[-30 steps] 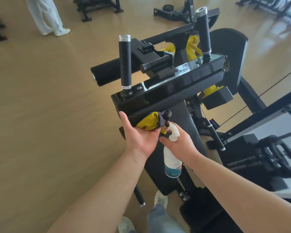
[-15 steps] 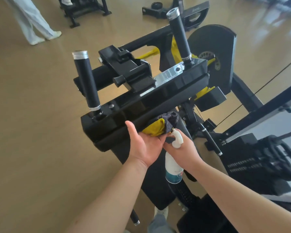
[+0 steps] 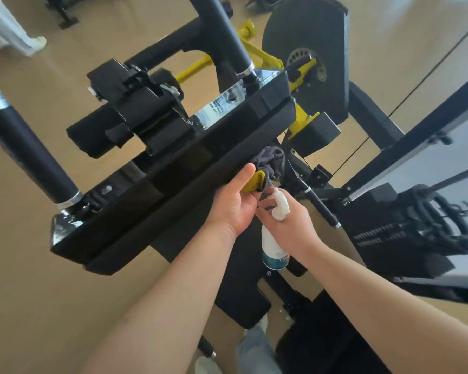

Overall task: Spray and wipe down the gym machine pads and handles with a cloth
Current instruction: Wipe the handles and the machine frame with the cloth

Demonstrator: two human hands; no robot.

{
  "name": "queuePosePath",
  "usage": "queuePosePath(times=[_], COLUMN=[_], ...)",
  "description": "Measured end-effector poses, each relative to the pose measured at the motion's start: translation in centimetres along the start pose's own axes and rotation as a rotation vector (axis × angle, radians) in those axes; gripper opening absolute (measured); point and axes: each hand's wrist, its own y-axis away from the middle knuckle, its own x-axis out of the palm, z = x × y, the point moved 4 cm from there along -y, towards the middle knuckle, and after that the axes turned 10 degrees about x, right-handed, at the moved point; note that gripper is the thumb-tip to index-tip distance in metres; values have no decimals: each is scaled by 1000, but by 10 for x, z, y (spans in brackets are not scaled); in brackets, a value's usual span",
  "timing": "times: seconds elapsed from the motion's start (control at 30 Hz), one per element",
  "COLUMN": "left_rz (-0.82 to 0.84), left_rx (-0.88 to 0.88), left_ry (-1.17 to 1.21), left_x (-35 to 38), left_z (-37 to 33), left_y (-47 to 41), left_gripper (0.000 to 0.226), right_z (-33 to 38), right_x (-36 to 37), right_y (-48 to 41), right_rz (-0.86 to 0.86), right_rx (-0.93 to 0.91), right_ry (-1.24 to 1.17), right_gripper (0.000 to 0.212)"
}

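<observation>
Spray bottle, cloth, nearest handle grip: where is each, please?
spray bottle (image 3: 273, 256), head view, on its labelled lower body.
cloth (image 3: 272, 160), head view, on its grey bunched part.
nearest handle grip (image 3: 29, 153), head view, on its black sleeve.

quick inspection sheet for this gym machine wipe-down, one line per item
surface: black pad, no wetness or dirt discernible.
job's things: yellow-and-grey cloth bunched against the pad's near edge; spray bottle hanging nozzle-up beside it; near handle and far handle untouched.
clutter: nothing seen.
grippers: left hand holds the cloth to the pad; right hand grips the spray bottle's neck.
cables: thin machine cable runs straight on the right.
surroundings: wood floor, weight stack, another person's leg top left.
</observation>
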Motion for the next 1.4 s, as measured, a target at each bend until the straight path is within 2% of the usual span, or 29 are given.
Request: queuePosePath(times=[0.13, 0.2, 0.3, 0.37, 0.5, 0.57, 0.77, 0.9, 1.07, 1.17, 1.27, 1.4], left_rz=[38, 3, -118, -131, -36, -44, -317, -470, -667, -611, -423, -323], left_rx=[73, 82, 63, 73, 162, 208, 337, 385, 489, 657, 944, 1145], left_ry=[-44, -89, -121, -146, -210, -228, -492, -526, -505, -704, -1116, -1364], left_x=[-16, -28, -52, -69, -94, -111, -156, -185, -208, -204, -193, -184], left_z=[-3, -5, -8, -11, -21, -24, -50, -61, -78, -90, -93, -84], left_y=[7, 18, 35, 47, 76, 90, 148, 182, 210, 217, 216, 214], left_gripper=[48, 52, 80, 95, 73, 68, 58, 36, 33, 40, 44, 43], right_z=[6, 11, 22, 30, 50, 58, 81, 93, 96, 94, 88, 85], right_x=[-7, -7, 0, 8, 36, 55, 115, 144, 168, 169, 161, 150], right_y=[-3, -2, 2, 8, 27, 37, 71, 94, 120, 126, 126, 126], right_rz=[-31, -19, 11, 36, 127, 178, 370, 475, 571, 575, 550, 549], right_rx=[1, -1, -28, -42, -82, -88, -102, -88, -116, -124, -139, -210], right_ry=[29, 24, 40, 44, 41, 60, 123, 113, 128, 117, 99, 77], right_gripper=[22, 20, 26, 29, 34, 30, 18, 11, 15, 17, 14, 15])
